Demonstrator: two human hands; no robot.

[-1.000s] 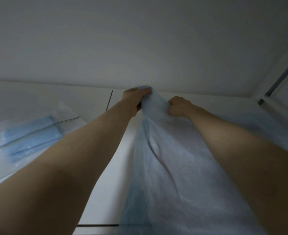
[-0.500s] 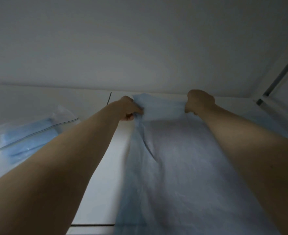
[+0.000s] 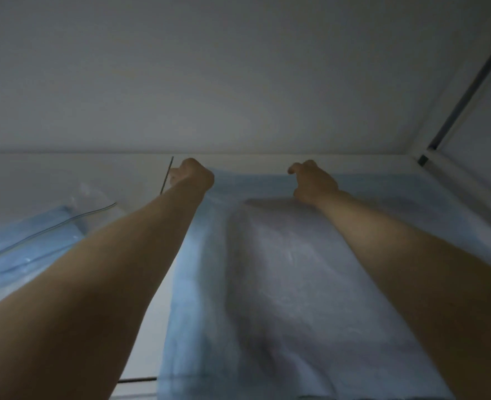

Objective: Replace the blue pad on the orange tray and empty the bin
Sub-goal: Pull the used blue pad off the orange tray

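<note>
A large blue pad [image 3: 281, 284] with a paler quilted middle lies spread on a white surface, reaching to the back wall. My left hand [image 3: 193, 174] grips the pad's far left corner, fingers curled. My right hand [image 3: 313, 180] is at the pad's far edge to the right of it, fingers curled down onto the fabric; whether it still pinches the edge is unclear in the dim light. Neither the orange tray nor the bin is in view.
A clear plastic bag [image 3: 36, 235] holding folded blue pads lies at the left on the white surface [image 3: 140, 186]. A white wall [image 3: 238, 82] closes the back. A dark-edged frame [image 3: 466, 90] runs up the right side.
Both hands have moved apart and toward the back wall, drawing the bunched pad out flat. The pad's top edge now lies wide along the wall.
</note>
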